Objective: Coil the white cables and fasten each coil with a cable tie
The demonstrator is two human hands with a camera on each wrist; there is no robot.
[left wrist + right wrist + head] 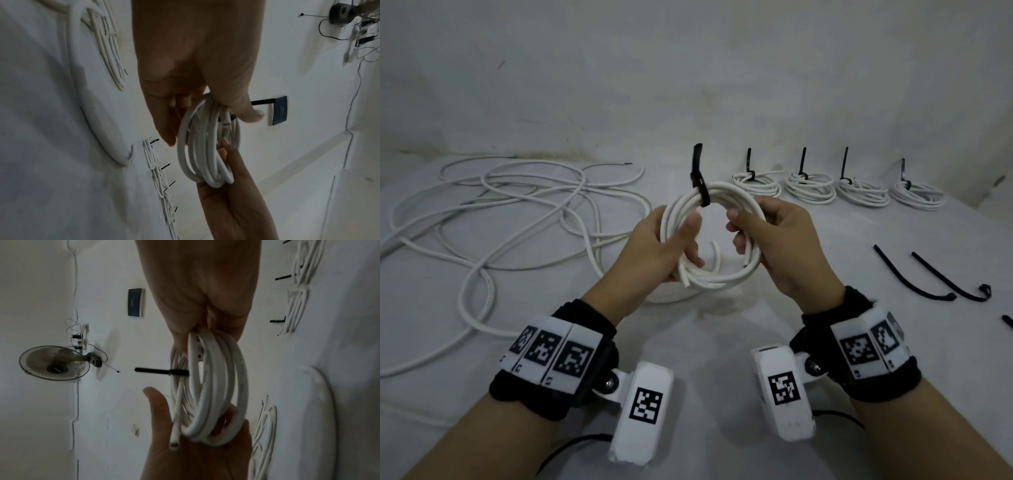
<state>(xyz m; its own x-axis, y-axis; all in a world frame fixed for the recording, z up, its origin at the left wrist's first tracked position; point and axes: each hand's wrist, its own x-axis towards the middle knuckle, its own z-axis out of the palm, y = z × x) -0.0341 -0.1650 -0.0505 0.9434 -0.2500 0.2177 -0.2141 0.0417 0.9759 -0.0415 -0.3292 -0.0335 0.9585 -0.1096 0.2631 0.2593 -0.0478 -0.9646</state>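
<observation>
Coil (710,240) held upright at centre of the head view, above the table (722,342). Left hand (654,250) curls round its left arc, thumb pressed on the strands; right hand (780,246) grips the right arc. Black cable tie (700,186) already wraps the top, tail standing up (tightness cannot be judged). Judgement: keep both grips closed so the turns stay stacked, check the tie bites all strands, then set it beside the four finished coils (837,190) at upper right. Loose cables (517,212) remain at left; spare ties (928,274) at right.
</observation>
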